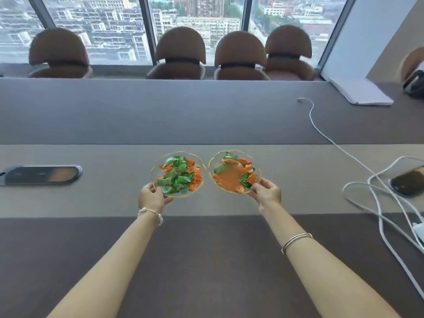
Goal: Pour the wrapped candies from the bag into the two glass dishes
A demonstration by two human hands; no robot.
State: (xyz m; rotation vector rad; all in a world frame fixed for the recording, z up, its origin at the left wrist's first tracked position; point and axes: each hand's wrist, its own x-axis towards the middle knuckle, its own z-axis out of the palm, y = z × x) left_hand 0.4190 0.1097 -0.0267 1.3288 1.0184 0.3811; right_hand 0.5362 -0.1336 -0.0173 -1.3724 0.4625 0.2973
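Pinched at its near rim by the left hand [153, 196] is a scalloped, gold-edged clear glass dish [199, 182], thumb on the edge, fingers beneath. A matching second glass dish [212, 162] is gripped the same way by the right hand [267, 193]. Green and orange wrapped candies [180, 175] are heaped in both; mostly orange ones [229, 176] are seen in the right dish. Both dishes are set just beside each other over the grey surface [96, 203]. Beyond the right grip, white cables [376, 198] are strewn.
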